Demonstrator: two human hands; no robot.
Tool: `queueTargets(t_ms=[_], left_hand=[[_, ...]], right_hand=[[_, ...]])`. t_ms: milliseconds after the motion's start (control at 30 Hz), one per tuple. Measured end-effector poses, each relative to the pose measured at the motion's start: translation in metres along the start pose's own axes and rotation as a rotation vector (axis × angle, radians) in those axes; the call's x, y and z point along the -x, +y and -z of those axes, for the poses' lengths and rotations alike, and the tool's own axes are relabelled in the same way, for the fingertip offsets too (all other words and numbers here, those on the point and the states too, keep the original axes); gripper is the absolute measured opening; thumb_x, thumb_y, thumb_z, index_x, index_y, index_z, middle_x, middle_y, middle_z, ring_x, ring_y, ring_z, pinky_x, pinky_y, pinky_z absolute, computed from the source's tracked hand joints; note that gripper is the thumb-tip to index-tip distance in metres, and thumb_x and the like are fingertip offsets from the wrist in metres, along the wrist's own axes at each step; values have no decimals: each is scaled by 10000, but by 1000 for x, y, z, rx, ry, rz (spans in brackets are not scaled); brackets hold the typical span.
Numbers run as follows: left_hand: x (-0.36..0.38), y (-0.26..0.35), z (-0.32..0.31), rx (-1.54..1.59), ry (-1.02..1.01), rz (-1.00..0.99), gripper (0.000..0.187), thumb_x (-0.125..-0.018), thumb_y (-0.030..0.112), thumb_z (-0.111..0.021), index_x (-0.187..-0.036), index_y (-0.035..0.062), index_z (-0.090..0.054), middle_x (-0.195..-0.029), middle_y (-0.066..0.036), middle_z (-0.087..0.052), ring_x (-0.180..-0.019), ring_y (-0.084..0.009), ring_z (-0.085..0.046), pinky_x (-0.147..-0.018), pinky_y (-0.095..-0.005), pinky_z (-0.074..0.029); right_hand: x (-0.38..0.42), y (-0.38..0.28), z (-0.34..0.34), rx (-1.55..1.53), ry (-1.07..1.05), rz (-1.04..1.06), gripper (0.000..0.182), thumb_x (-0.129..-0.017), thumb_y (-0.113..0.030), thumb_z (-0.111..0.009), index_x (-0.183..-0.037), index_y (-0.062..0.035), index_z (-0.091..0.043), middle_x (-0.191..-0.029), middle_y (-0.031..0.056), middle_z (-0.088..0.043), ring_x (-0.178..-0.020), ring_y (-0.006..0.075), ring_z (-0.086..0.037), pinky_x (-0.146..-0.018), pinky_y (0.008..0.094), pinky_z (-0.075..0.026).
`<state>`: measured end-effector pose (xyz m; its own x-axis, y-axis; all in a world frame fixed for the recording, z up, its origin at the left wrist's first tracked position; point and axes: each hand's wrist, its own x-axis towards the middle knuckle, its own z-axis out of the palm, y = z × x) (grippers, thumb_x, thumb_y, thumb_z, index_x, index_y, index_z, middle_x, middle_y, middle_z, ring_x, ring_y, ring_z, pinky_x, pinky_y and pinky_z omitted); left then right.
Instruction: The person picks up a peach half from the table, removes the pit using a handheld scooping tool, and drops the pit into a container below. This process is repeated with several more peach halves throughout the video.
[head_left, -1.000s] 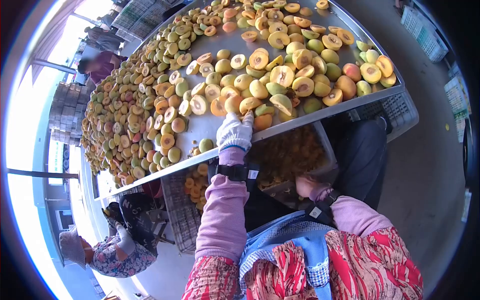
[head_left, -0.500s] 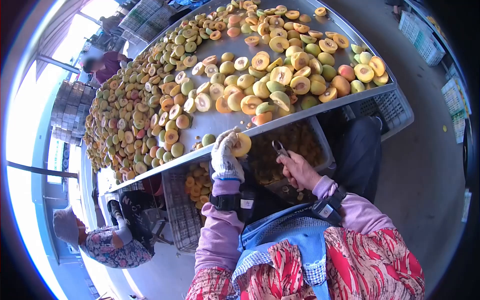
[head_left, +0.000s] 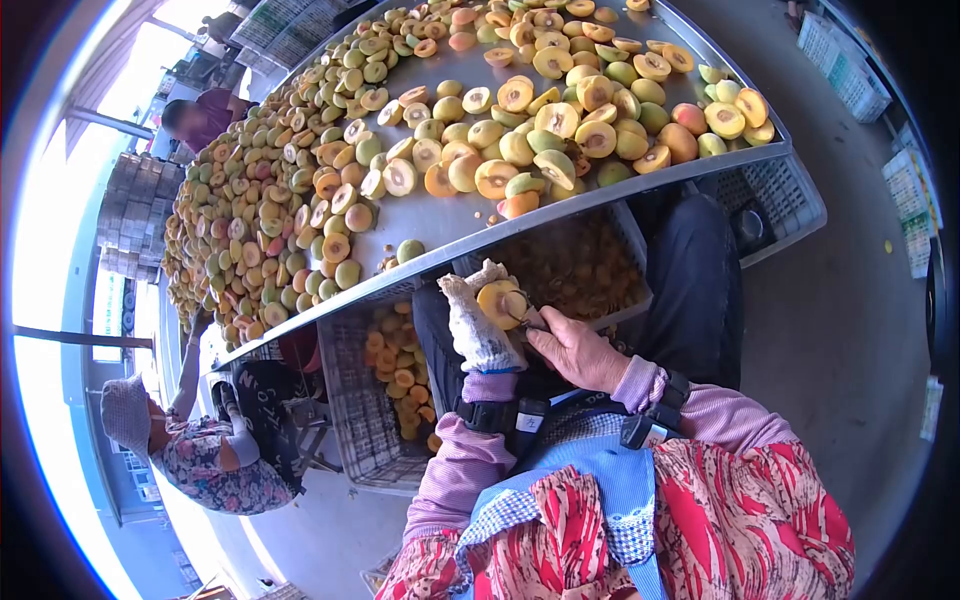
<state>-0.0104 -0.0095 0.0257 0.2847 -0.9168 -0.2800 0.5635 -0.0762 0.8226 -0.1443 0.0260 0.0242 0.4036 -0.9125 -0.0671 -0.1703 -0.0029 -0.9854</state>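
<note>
My left hand (head_left: 480, 325), in a whitish work glove, holds a halved yellow peach (head_left: 502, 304) with its cut face towards me. My bare right hand (head_left: 580, 350) grips a small metal pitting tool with a looped end (head_left: 527, 314), and the loop meets the cut face. Both hands are close together in front of the table edge. Many halved peaches (head_left: 400, 178) lie cut side up or down on the metal table (head_left: 420, 215) beyond them. Whether the pit is still in the held half I cannot make out.
Under the table edge stands a crate of dark scraps (head_left: 640, 262), and to the left a grey crate (head_left: 345, 425) holds peach halves. A co-worker (head_left: 225, 455) in a hat sits at the left. Another person (head_left: 210, 118) is at the far side. Stacked crates (head_left: 845, 75) stand right.
My left hand has drawn the peach half down from the table edge. My right hand has moved left, bringing the tool onto the fruit. The seated co-worker's arm now reaches to the table.
</note>
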Motion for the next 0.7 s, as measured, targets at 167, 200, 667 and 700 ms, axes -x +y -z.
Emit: queueTargets(t_ms=[167,200,667,700], left_hand=[[-1,-11,-4,-47,88,-36,665,-847,635,-404,-935,0,-581,-863,-110,-590,-756,-249,-580,-661,-373,-519],[-1,-11,-6,-48,89,-33,665,-847,635,-404,-935,0,-581,-863,-110,-590,-756,-249,-580,-661,-373,-519],[0,-6,-6,-4,117,-63,693,-847,653,-375,-814,-1,-603,-818,-153,-621,-682,-277,-598,-624,-392,-528],[-1,-5,-5,-43,101,-81,698,-848,653,-372,-809,-3,-606,-812,-155,-623,-678,-275,-597,-619,-382,-525]], right_hand=[[-3,8,-7,46,26,-14,278,-926,-248,-474,-991,19,-437,-881,268,-584,-887,422,-564,-725,421,-456],[-3,9,-8,45,42,12,295,-931,-263,-467,-1012,20,-440,-880,258,-588,-868,413,-576,-707,416,-464],[-11,11,-7,-75,-87,-77,343,-924,-280,-463,-1087,22,-449,-925,256,-594,-888,385,-588,-771,409,-456],[-12,11,-7,-111,-123,-79,355,-924,-278,-460,-1106,27,-445,-935,253,-596,-903,370,-589,-795,400,-450]])
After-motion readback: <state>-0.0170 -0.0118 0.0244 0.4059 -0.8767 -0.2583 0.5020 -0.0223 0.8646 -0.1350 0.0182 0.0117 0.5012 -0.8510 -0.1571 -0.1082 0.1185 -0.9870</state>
